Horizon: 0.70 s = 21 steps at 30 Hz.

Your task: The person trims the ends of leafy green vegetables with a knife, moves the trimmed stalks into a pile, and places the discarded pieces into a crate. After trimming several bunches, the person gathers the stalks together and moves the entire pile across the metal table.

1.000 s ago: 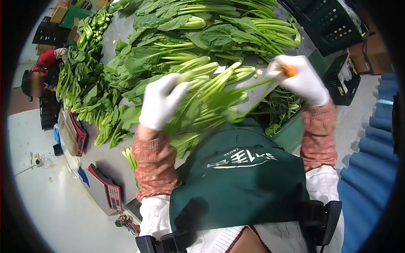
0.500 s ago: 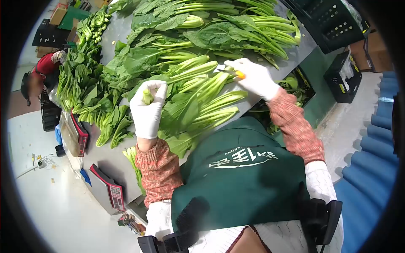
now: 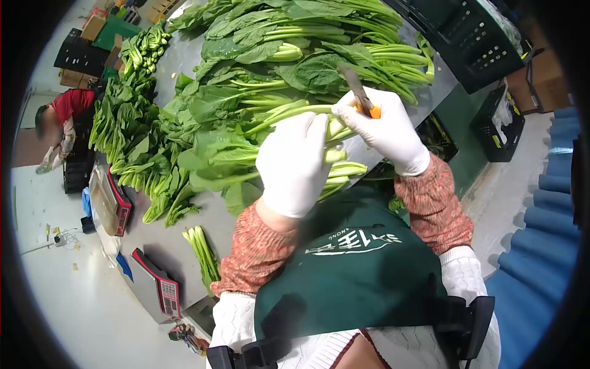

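My left hand point(image 3: 294, 165), in a white glove, is closed around the pale stalks of a bunch of leafy greens point(image 3: 230, 157). The leaves trail out to the left on the metal table point(image 3: 215, 224). My right hand point(image 3: 388, 130), gloved too, grips a small knife point(image 3: 355, 85) with an orange handle, its blade pointing up and away from the stalks. The right fingertips are right at the cut ends of the bunch, close beside the left fingers. More greens point(image 3: 319, 71) lie heaped beyond both hands.
Two red-edged scales point(image 3: 157, 286) stand along the table's left side, near a small bunch of greens point(image 3: 201, 252). Black crates point(image 3: 467, 40) are at the upper right. Another person point(image 3: 67, 120) is at the far left, beside a pile of greens point(image 3: 123, 117).
My left hand has moved right and taken hold of the stalks. My right hand has shifted slightly right and down, and the knife blade now points upward. The other person has bent forward.
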Available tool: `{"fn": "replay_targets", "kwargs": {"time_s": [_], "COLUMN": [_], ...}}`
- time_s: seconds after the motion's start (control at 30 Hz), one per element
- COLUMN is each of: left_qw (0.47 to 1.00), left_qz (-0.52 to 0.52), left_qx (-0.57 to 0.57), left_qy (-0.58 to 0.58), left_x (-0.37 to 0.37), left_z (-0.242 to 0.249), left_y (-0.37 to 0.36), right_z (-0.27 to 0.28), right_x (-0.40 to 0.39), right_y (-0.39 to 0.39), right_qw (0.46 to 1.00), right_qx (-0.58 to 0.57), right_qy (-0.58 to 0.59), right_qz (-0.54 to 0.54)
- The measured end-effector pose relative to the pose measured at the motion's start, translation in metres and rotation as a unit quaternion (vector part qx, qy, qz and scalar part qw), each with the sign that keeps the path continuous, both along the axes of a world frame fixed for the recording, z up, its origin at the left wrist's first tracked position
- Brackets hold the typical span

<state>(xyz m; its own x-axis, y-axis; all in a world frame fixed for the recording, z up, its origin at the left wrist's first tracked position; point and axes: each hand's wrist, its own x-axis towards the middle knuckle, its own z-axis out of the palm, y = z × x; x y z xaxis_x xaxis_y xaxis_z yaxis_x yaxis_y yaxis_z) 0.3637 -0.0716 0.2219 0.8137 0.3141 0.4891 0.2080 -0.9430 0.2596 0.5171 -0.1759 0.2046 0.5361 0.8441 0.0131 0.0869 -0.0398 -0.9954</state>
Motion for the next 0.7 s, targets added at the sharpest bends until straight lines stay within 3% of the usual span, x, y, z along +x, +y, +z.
{"fn": "replay_targets", "kwargs": {"time_s": [0.07, 0.17, 0.23, 0.3, 0.37, 0.43, 0.47, 0.57, 0.63, 0.7], "left_qw": [1.000, 0.998, 0.996, 0.995, 0.992, 0.986, 0.982, 0.951, 0.858, 0.807], "left_qz": [0.014, 0.007, -0.006, -0.024, -0.038, -0.051, -0.057, 0.000, 0.049, 0.067], "left_qx": [0.010, -0.059, -0.084, -0.092, -0.105, -0.138, -0.159, -0.294, -0.479, -0.515], "left_qy": [-0.015, -0.031, -0.035, -0.037, -0.058, -0.079, -0.089, -0.094, -0.180, -0.281], "left_x": [0.007, 0.005, 0.006, 0.010, 0.013, 0.011, 0.009, -0.006, -0.015, -0.033], "left_z": [-0.013, -0.015, -0.017, -0.016, -0.014, -0.011, -0.010, -0.019, 0.007, 0.012], "left_y": [0.003, 0.010, 0.007, 0.000, -0.003, 0.001, 0.006, 0.034, 0.045, 0.077], "right_z": [0.009, -0.017, -0.032, -0.037, -0.051, -0.100, -0.097, -0.099, -0.084, -0.088], "right_x": [-0.002, -0.001, -0.008, -0.017, -0.014, 0.012, 0.020, 0.028, 0.024, 0.021], "right_y": [-0.012, -0.024, -0.025, -0.022, -0.022, -0.019, -0.028, -0.046, -0.048, -0.047], "right_qw": [0.996, 0.991, 0.958, 0.950, 0.959, 0.984, 0.973, 0.988, 0.988, 0.991], "right_qx": [-0.028, 0.007, 0.015, 0.003, -0.030, -0.031, -0.095, -0.038, -0.077, -0.064], "right_qy": [0.084, -0.120, -0.275, -0.304, -0.263, 0.014, -0.052, 0.009, 0.012, 0.032], "right_qz": [-0.014, -0.067, -0.083, -0.076, -0.103, -0.173, -0.202, -0.151, -0.133, -0.117]}}
